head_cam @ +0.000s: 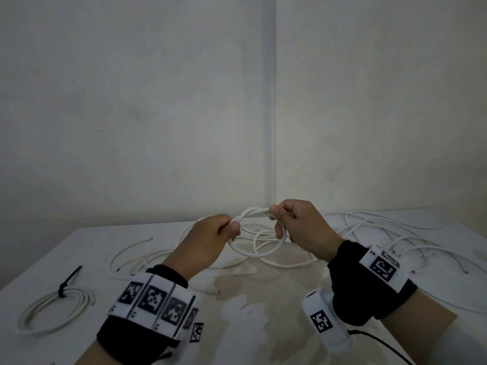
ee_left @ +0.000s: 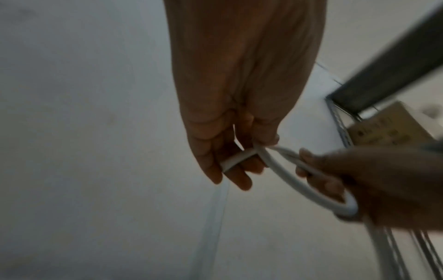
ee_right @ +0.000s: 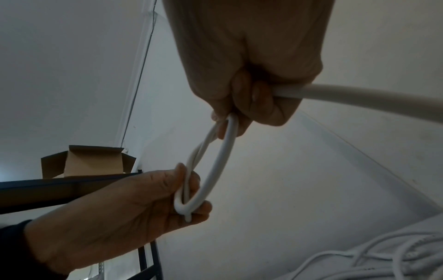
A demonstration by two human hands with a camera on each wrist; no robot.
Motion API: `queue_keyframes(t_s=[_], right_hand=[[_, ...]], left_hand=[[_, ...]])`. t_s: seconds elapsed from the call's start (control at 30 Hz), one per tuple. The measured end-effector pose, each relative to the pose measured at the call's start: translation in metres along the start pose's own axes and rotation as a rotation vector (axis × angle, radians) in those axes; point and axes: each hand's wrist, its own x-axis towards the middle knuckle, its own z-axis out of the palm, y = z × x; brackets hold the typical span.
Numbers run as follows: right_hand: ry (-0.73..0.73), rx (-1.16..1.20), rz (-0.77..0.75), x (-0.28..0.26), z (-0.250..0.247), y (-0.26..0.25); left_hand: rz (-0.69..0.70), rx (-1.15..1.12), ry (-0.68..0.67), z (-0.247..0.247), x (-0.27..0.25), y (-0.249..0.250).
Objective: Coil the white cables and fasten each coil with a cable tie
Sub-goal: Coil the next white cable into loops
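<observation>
I hold a small coil of white cable [head_cam: 259,247] above the table between both hands. My left hand [head_cam: 213,237] pinches the coil's left side, with the cable [ee_left: 236,160] lying across its curled fingers. My right hand [head_cam: 292,222] grips the top right of the coil, fingers curled round the strands [ee_right: 224,140]. A length of the cable [ee_right: 359,98] runs out of the right fist to the side. A finished coil [head_cam: 52,309] with a black cable tie [head_cam: 66,284] lies at the near left of the table.
Several loose white cables [head_cam: 382,233] lie tangled across the back and right of the white table [head_cam: 263,312]. More loose cable [head_cam: 137,259] curves at the left middle. Two walls meet in a corner behind. A cardboard box [ee_right: 86,163] sits on a dark shelf.
</observation>
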Motion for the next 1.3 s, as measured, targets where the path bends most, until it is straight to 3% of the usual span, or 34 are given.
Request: queue_keyframes(t_s=[0.1, 0.17, 0.4, 0.63, 0.77, 0.9, 0.97, 1.17, 1.3], right_hand=[[0.027, -0.014, -0.015, 0.003, 0.0, 0.001], [0.038, -0.014, -0.021, 0.004, -0.001, 0.002], [0.033, -0.021, -0.028, 0.001, -0.004, -0.001], [0.019, -0.053, -0.031, 0.0, -0.002, 0.003], [0.028, -0.005, -0.026, -0.001, 0.0, 0.007], [0.049, 0.011, -0.033, 0.0, 0.001, 0.008], [0.065, 0.013, -0.036, 0.0, 0.0, 0.009], [0.021, 0.061, 0.002, -0.001, -0.001, 0.01], [-0.04, 0.138, 0.07, -0.001, -0.003, 0.004]], left_hand=[[-0.165, -0.599, -0.072, -0.001, -0.005, 0.01], [-0.221, -0.815, -0.096, -0.002, -0.005, 0.015], [-0.148, -0.453, -0.088, -0.002, 0.001, 0.007], [0.015, -0.149, 0.013, -0.002, 0.002, -0.001], [-0.049, -0.379, 0.008, 0.002, 0.0, 0.002], [-0.192, -0.768, -0.119, -0.001, -0.004, 0.009], [-0.224, -0.854, -0.155, -0.001, -0.004, 0.011], [-0.18, -0.539, -0.014, 0.006, 0.0, 0.008], [-0.132, -0.499, 0.058, 0.008, -0.003, 0.002]])
